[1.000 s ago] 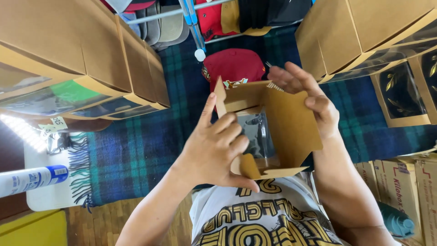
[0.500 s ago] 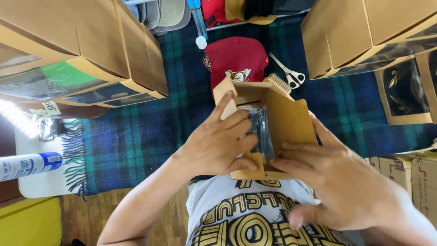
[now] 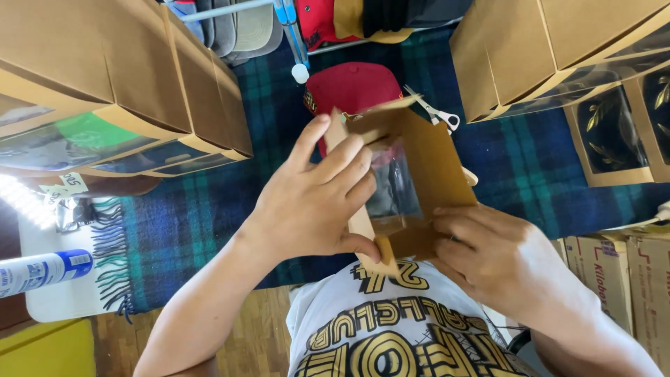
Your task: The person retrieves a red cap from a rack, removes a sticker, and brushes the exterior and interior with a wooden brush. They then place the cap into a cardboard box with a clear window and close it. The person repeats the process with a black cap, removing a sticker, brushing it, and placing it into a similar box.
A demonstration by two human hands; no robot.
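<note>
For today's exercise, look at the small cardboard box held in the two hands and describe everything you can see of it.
The cardboard box is small, plain brown card with a clear plastic window on one face, something dark dimly visible behind it. It is held in the air above a dark blue and green plaid blanket, tilted, with flaps loose at both ends. The left hand wraps its left side, fingers spread along the edge, thumb at the lower flap. The right hand presses the lower right end. A red cap lies just beyond it.
</note>
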